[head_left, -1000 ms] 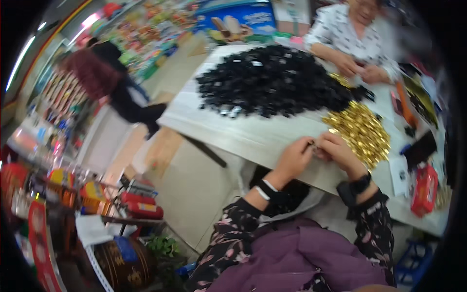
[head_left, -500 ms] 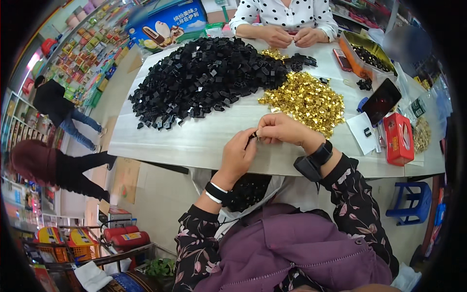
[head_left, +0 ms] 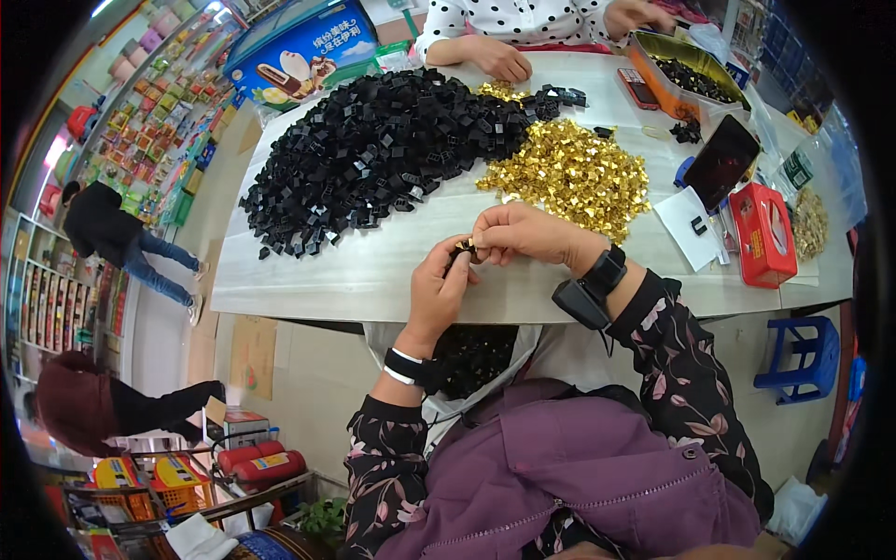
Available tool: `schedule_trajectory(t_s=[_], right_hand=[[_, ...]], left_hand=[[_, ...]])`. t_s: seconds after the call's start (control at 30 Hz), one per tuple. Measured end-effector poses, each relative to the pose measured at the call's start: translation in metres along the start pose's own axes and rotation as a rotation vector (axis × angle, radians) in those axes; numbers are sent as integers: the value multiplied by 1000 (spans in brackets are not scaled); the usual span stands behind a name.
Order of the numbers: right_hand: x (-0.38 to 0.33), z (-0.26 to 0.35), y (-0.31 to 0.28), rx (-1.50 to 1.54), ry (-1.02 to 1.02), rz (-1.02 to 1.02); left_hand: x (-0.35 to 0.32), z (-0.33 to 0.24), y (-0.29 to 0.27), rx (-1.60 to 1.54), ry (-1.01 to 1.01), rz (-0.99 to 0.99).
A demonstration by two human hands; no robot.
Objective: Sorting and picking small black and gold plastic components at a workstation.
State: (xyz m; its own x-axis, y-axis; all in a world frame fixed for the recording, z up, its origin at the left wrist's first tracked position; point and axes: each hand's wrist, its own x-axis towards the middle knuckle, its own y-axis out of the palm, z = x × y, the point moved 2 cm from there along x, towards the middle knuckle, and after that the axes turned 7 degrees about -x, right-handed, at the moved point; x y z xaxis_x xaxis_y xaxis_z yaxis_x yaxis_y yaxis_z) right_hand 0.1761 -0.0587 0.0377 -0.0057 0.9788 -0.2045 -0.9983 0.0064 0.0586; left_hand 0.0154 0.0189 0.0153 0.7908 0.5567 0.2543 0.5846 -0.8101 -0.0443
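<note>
Both hands are met at the near edge of the white table (head_left: 355, 280), just past its rim. A small black-and-gold piece (head_left: 464, 247) is pinched between them: the left hand (head_left: 439, 289) is closed on it from below with thumb and fingertips, the right hand (head_left: 518, 233) is curled over it from the 2 o'clock side. A large heap of black pieces (head_left: 373, 159) is spread at 11 o'clock of the hands, well apart from them. A smaller heap of gold pieces (head_left: 569, 177) lies at 1 o'clock, near the right hand's knuckles; the two heaps touch at their far ends. A dark phone (head_left: 721, 161) and a red box (head_left: 761, 233) are seen at 3 o'clock. At 12 o'clock, across the table, another person's hand (head_left: 499, 58) rests by the black heap. A bag of black pieces (head_left: 476, 359) is seen under the table edge, between the forearms.
</note>
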Motion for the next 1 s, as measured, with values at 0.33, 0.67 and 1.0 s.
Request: schedule_trajectory(t_s=[0.33, 0.67, 1.0], right_hand=[[2, -1, -2, -48, -3, -16], [4, -4, 6, -61, -6, -132], [4, -6, 4, -28, 9, -68]], left_hand=[[3, 2, -3, -129, -62, 49], [-1, 1, 1, 122, -11, -110], [1, 1, -1, -36, -89, -57]])
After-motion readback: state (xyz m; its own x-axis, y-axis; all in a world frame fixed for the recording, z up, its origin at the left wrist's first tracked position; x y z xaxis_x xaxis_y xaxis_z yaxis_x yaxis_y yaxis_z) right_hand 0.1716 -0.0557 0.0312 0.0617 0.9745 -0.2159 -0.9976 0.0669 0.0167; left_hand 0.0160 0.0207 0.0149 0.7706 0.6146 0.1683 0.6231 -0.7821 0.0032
